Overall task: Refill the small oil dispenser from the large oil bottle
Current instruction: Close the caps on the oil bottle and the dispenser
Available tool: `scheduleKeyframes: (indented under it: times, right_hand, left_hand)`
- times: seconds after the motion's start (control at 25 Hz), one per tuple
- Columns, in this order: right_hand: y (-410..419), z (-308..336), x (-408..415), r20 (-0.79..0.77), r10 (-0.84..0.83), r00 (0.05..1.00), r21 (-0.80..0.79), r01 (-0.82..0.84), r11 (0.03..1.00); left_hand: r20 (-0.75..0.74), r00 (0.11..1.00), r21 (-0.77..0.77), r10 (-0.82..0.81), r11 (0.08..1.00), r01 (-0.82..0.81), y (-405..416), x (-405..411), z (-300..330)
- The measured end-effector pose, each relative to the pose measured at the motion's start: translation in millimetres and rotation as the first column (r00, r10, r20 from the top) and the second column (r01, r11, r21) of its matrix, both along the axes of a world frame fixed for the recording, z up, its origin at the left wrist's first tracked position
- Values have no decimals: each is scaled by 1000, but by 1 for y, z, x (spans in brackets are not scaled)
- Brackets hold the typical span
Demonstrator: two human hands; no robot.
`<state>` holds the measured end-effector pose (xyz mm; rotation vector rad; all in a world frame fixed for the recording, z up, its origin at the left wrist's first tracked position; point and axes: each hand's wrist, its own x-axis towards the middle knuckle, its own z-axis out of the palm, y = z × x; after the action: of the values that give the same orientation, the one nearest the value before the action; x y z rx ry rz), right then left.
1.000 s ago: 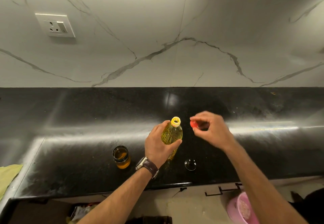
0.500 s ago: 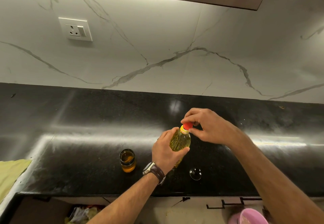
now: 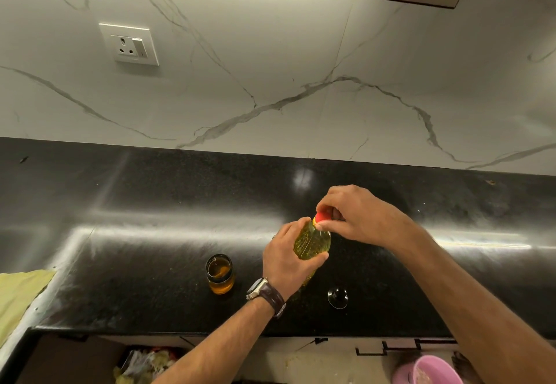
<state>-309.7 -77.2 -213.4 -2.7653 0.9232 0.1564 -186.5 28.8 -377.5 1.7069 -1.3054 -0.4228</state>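
The large oil bottle, clear plastic with yellow oil, stands upright on the black counter. My left hand grips its body from the left. My right hand pinches the red cap, which sits on the bottle's neck. The small oil dispenser, a short glass jar with amber oil, stands open on the counter to the left of the bottle. Its dark round lid lies on the counter to the right of the bottle, near the front edge.
A marble backsplash with a wall socket rises behind the counter. A yellow-green cloth lies at the far left. Below the counter's front edge are a bin with waste and a pink bucket.
My right hand brought the red cap from beside the bottle onto its open neck and now holds it there. The left hand keeps its grip on the bottle. The camera has moved closer.
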Motion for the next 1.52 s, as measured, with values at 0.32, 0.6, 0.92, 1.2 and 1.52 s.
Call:
scheduleKeyframes:
  times: [0.32,0.6,0.92,1.2,1.52]
  right_hand:
    - [-2,11,-1,-37,50,998,-11,-50,999]
    - [-2,10,9,-135,102,986,3,-103,995]
    - [-6,2,7,-154,183,971,-104,-200,974]
    - [-24,-19,-1,-231,283,931,-289,-343,894]
    - [-34,-44,5,-110,256,960,-489,-276,827]
  left_hand:
    - [1,1000,-7,-5,1000,5,-3,1,0]
    - [12,1000,6,-18,1000,18,-2,3,0]
    - [5,999,20,-36,999,36,-4,7,0]
    - [37,996,69,-84,994,81,-7,14,-4]
    - [-25,999,83,-33,996,35,-2,9,-15]
